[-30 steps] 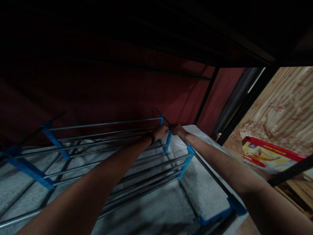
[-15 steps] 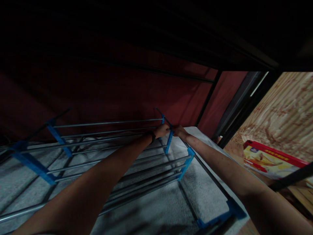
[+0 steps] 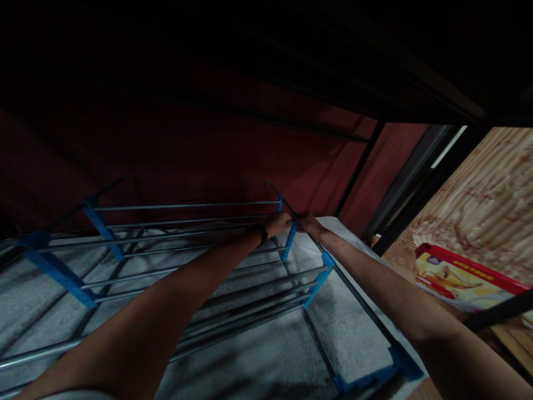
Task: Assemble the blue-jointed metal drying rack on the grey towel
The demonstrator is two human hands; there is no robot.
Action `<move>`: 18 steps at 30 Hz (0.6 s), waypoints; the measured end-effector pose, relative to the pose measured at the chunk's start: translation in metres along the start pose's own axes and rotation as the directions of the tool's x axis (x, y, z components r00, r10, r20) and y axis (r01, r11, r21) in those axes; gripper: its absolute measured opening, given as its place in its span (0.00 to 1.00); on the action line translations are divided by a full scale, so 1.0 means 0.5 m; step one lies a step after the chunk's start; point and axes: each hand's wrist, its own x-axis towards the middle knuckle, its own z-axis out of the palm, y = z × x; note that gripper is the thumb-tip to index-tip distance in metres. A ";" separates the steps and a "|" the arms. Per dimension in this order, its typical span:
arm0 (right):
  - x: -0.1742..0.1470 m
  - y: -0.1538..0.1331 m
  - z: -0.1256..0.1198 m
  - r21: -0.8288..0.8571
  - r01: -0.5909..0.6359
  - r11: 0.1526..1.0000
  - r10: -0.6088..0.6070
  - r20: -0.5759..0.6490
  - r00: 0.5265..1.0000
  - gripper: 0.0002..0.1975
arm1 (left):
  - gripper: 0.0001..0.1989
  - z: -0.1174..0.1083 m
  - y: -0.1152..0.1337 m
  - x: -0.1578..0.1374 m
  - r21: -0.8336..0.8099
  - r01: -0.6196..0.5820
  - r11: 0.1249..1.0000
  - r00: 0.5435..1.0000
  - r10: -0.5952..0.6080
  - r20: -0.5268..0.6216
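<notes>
A rack of grey metal tubes (image 3: 187, 205) and blue plastic connectors (image 3: 320, 278) lies on its side on a pale grey fabric surface (image 3: 266, 361). Both of my arms reach to its far right part. My left hand (image 3: 278, 224), with a dark band at the wrist, is closed at a blue connector (image 3: 290, 241) there. Right beside it, my right hand (image 3: 308, 224) wraps round the same joint and the dark tube (image 3: 362, 300) that runs through it. The fingertips of both hands are partly hidden and dim.
Behind the rack hangs a dark red curtain (image 3: 250, 155). A black metal frame (image 3: 360, 166) stands at the right and overhead. A red and yellow box (image 3: 462, 275) lies beyond the surface's right edge, near a brown patterned cloth (image 3: 487, 189).
The view has shifted slightly, so the scene sits a little further right. Both hands stay at the same joint of the rack, which looks otherwise unchanged.
</notes>
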 end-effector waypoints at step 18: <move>0.009 0.013 -0.001 -0.053 0.023 0.998 -0.021 0.035 0.999 0.07 | 0.08 -0.004 0.007 -0.002 0.018 0.015 1.000 1.000 -0.015 -0.001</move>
